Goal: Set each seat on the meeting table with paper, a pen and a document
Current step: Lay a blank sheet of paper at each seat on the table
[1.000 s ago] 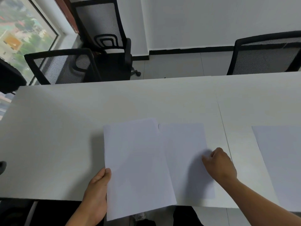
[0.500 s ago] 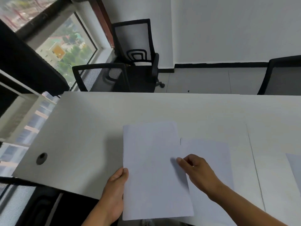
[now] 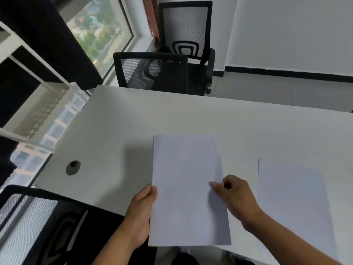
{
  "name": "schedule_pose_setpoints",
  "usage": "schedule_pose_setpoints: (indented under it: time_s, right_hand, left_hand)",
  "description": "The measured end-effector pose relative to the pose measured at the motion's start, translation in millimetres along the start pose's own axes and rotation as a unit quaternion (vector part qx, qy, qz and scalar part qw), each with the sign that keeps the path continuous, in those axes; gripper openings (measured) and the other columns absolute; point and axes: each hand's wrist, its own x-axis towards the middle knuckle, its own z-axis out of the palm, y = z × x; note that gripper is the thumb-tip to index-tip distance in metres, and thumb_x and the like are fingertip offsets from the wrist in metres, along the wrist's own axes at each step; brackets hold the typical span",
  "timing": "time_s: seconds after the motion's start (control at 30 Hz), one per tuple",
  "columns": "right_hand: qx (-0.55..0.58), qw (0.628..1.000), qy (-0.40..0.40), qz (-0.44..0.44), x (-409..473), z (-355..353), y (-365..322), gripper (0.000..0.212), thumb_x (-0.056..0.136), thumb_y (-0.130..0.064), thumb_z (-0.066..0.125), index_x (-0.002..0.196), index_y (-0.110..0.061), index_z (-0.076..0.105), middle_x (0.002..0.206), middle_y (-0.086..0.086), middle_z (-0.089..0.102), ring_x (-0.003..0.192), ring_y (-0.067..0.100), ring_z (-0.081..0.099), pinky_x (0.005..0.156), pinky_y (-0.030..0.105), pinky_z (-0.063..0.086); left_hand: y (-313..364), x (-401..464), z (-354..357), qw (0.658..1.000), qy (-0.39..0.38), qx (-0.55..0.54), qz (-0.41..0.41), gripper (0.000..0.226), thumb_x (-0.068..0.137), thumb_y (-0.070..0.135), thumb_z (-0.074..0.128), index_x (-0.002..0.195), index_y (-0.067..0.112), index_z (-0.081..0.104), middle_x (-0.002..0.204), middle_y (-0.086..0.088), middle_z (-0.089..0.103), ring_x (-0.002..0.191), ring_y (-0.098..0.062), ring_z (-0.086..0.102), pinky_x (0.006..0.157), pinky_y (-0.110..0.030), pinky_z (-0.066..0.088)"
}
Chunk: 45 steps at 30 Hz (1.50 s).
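We see the left hand (image 3: 140,213) gripping the paper stack's (image 3: 188,190) left edge above the white table (image 3: 118,131), right hand (image 3: 236,197) pinching its right edge, another sheet (image 3: 292,203) lying flat just right.

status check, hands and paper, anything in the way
Left hand grips paper stack by its left edge. Right hand pinches its right edge. One sheet lies on table. Nothing blocking.

A white tabletop (image 3: 133,119) fills the middle, with a round cable hole (image 3: 73,167) near its left end; two black mesh chairs (image 3: 150,71) stand beyond it; a window (image 3: 99,33) gives daylight at upper left; white walls (image 3: 286,31) meet a grey tiled floor (image 3: 267,88).
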Motion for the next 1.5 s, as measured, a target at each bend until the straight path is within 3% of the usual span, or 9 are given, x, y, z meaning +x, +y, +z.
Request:
schedule_pose_setpoints:
  time_s: [0.2,0.43,0.6,0.73,0.87,1.03,1.1,1.23,1.5]
  right_hand:
    - [0.011,1.000,0.001,0.009,-2,71,-13,0.049,0.094,-0.043,0.077,0.082,0.000,0.057,0.070,-0.003,0.056,0.061,0.012,0.048,0.058,0.029,0.041]
    - [0.021,0.999,0.024,0.033,0,116,-23,0.045,0.096,-0.041,0.076,0.082,-0.002,0.061,0.069,-0.004,0.057,0.061,0.014,0.049,0.060,0.033,0.042]
    - [0.033,0.998,0.025,0.053,2,135,-22,0.048,0.098,-0.037,0.074,0.075,0.001,0.054,0.060,-0.006,0.046,0.055,0.012,0.039,0.054,0.028,0.035]
    - [0.041,0.997,0.015,0.058,0,147,-22,0.047,0.102,-0.034,0.069,0.066,-0.014,0.046,0.059,-0.006,0.039,0.057,0.014,0.034,0.056,0.029,0.029]
    - [0.047,0.996,0.014,0.075,2,158,-18,0.050,0.101,-0.037,0.069,0.074,0.002,0.052,0.063,0.000,0.046,0.061,0.017,0.038,0.061,0.034,0.032]
    - [-0.073,0.992,0.059,0.083,10,159,-14,0.044,0.101,-0.029,0.066,0.069,-0.016,0.039,0.062,-0.002,0.040,0.058,0.017,0.033,0.052,0.030,0.027]
    - [-0.118,0.986,0.077,0.089,15,157,-9,0.043,0.102,-0.028,0.063,0.069,-0.015,0.039,0.063,0.000,0.042,0.058,0.018,0.035,0.053,0.032,0.027]
    - [-0.181,0.973,0.112,0.095,25,151,1,0.040,0.102,-0.029,0.061,0.071,-0.012,0.042,0.064,0.002,0.048,0.059,0.021,0.041,0.055,0.035,0.033]
    - [-0.238,0.958,0.116,0.114,35,145,11,0.035,0.103,-0.031,0.059,0.075,-0.014,0.046,0.074,0.003,0.058,0.065,0.021,0.051,0.056,0.034,0.036]
  left_hand:
    - [13,31,-70,1.000,-0.005,0.021,0.006,0.031,0.115,0.020,0.049,0.131,0.007,0.073,0.129,-0.011,0.079,0.125,-0.033,0.073,0.116,-0.056,0.051]
    - [17,53,-109,1.000,-0.023,0.014,-0.011,0.031,0.116,0.022,0.049,0.133,0.011,0.073,0.129,-0.009,0.079,0.124,-0.033,0.073,0.113,-0.056,0.052]
    - [18,63,-125,0.999,-0.035,0.011,-0.022,0.031,0.115,0.021,0.049,0.133,0.009,0.072,0.129,-0.010,0.079,0.125,-0.033,0.073,0.113,-0.054,0.052]
    - [23,69,-139,0.998,-0.046,0.014,-0.033,0.032,0.116,0.022,0.048,0.135,0.013,0.072,0.130,-0.008,0.079,0.123,-0.029,0.075,0.111,-0.052,0.054]
    - [26,76,-153,0.998,-0.042,0.037,-0.020,0.032,0.116,0.023,0.048,0.132,0.014,0.074,0.127,-0.007,0.080,0.117,-0.025,0.077,0.098,-0.042,0.058]
    - [29,90,-180,0.999,-0.005,0.029,-0.014,0.030,0.115,0.024,0.051,0.134,0.016,0.073,0.129,-0.006,0.079,0.124,-0.028,0.073,0.105,-0.044,0.055]
    - [29,98,-192,1.000,0.008,0.026,-0.013,0.030,0.115,0.026,0.052,0.134,0.019,0.074,0.133,-0.004,0.078,0.128,-0.026,0.071,0.116,-0.049,0.049]
    - [34,105,-204,0.999,0.019,0.024,-0.009,0.030,0.116,0.026,0.050,0.134,0.020,0.073,0.130,-0.003,0.079,0.123,-0.024,0.073,0.105,-0.042,0.054]
    - [43,115,-212,0.999,0.029,0.015,0.000,0.030,0.115,0.024,0.050,0.134,0.019,0.073,0.133,-0.005,0.077,0.131,-0.029,0.069,0.121,-0.056,0.043]
